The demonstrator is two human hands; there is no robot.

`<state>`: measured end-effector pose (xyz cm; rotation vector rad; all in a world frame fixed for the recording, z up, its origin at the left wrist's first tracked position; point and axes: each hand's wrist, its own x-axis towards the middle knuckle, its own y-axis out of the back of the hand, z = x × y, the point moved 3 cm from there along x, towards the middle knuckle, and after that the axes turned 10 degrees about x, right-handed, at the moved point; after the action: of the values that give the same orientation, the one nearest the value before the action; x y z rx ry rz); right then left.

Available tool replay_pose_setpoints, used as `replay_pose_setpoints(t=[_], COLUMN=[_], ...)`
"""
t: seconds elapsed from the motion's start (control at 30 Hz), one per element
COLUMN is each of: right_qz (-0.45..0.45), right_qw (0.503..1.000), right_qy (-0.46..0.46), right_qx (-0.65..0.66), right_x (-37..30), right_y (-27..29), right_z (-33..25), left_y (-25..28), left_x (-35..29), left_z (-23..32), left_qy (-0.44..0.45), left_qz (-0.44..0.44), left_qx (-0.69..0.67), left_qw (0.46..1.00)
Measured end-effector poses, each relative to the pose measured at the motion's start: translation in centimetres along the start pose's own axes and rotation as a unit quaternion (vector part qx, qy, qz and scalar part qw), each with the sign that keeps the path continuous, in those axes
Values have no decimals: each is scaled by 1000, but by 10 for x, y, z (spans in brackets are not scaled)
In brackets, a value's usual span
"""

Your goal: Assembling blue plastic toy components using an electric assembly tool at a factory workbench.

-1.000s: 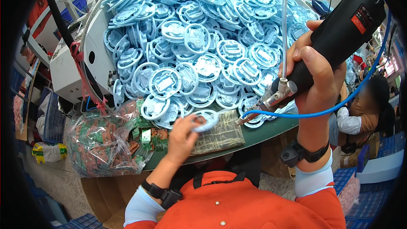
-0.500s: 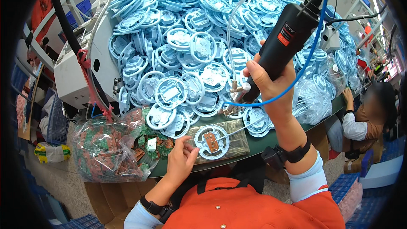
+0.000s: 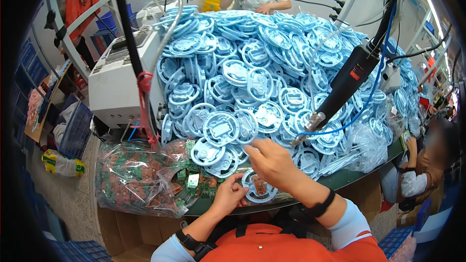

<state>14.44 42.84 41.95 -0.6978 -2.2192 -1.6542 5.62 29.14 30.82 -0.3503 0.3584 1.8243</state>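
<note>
A light-blue plastic toy steering-wheel part lies at the table's front edge, with a brown circuit board set in its middle. My left hand has its fingers curled at the wheel part's left rim, seemingly pinching it. Just above the part hovers my right hand, fingers loosely bent and pointing left, with nothing visible in them. Its palm side is hidden. The black electric screwdriver hangs free to the right, its metal tip over the pile of blue wheel parts.
A clear bag of red and green circuit boards lies left, loose boards beside it. A white machine stands behind. A blue air hose loops by the screwdriver. Clear plastic bags lie right. People work opposite and at right.
My right hand has let go of the screwdriver and come down left, over the wheel part. My left fingers have closed in at its rim. The whole view has shifted.
</note>
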Motion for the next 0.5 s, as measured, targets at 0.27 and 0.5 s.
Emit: replay_pose_setpoints(t=[0.27,0.5], right_qz=[-41,7], right_qw=[978,968], right_qy=[-53,-236], right_qx=[-199,-88], right_x=[59,45], right_y=[-59,-32], right_z=[40,80], left_y=[-4,-2], left_x=[3,0], left_z=[-1,2], left_qy=[-11,-28], left_qz=[-5,-5], left_qx=[14,33], left_qw=[1000,999])
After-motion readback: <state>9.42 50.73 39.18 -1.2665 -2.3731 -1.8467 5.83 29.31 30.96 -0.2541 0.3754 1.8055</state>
